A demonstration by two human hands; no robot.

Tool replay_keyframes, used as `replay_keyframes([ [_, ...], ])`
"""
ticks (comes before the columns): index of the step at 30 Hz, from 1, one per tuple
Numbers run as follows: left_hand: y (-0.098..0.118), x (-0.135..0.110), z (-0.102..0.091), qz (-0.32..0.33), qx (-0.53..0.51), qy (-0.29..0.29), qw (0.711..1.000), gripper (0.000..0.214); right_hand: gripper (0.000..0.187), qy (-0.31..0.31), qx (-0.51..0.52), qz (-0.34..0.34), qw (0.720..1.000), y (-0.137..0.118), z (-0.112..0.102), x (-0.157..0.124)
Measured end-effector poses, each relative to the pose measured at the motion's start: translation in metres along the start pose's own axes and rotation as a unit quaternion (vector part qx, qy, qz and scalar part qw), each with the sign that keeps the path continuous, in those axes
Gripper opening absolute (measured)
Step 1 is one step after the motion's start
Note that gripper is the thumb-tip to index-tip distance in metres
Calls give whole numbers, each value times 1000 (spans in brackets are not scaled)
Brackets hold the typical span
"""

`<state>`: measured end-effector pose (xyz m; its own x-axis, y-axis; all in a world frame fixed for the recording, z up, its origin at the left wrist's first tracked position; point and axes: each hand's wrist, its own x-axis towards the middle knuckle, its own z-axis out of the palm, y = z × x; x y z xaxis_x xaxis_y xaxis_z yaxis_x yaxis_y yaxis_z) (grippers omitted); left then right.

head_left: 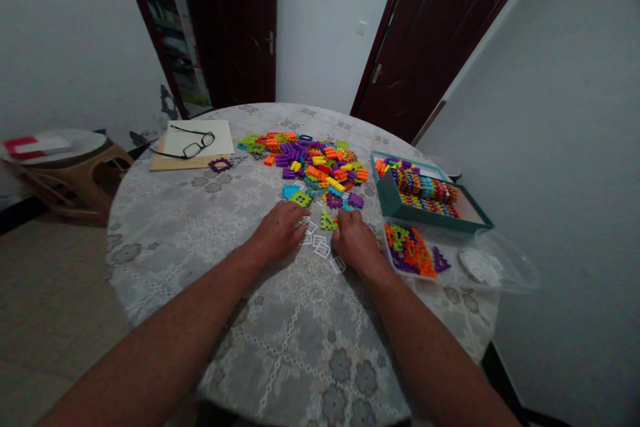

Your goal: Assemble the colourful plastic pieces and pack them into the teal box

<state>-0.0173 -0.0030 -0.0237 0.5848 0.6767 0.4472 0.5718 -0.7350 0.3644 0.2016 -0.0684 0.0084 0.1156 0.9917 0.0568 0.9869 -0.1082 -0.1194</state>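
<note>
My left hand rests low over the tablecloth with curled fingers, close to a green square building piece; what its fingertips hold, if anything, is hidden. My right hand pinches the right edge of a green triangular building piece, with a bit of orange showing at the fingertips. Between the hands lie several small white window-shaped pieces. Just beyond are a blue piece and a purple square piece. Behind them spreads a heap of orange, purple, yellow and green plastic pieces.
On the right stand a teal box of colourful pieces and a clear plastic tray with orange and purple ones. A clear lid-like container holds white pieces. Glasses lie on paper at the left, near a purple ring piece.
</note>
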Motion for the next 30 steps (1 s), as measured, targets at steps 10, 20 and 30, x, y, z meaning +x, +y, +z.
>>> replay_keyframes([
  [10, -12, 1, 3, -91, 79, -11, 993, 49, 28, 86, 32, -14, 996, -2, -10, -6],
  [20, -4, 3, -2, -101, 81, -43, 991, 38, 34, 19, 74, -67, 995, -16, 8, 8],
  [30, -5, 8, -5, -85, 62, -35, 994, 8, 13, 74, 141, -100, 982, -2, 16, 0],
])
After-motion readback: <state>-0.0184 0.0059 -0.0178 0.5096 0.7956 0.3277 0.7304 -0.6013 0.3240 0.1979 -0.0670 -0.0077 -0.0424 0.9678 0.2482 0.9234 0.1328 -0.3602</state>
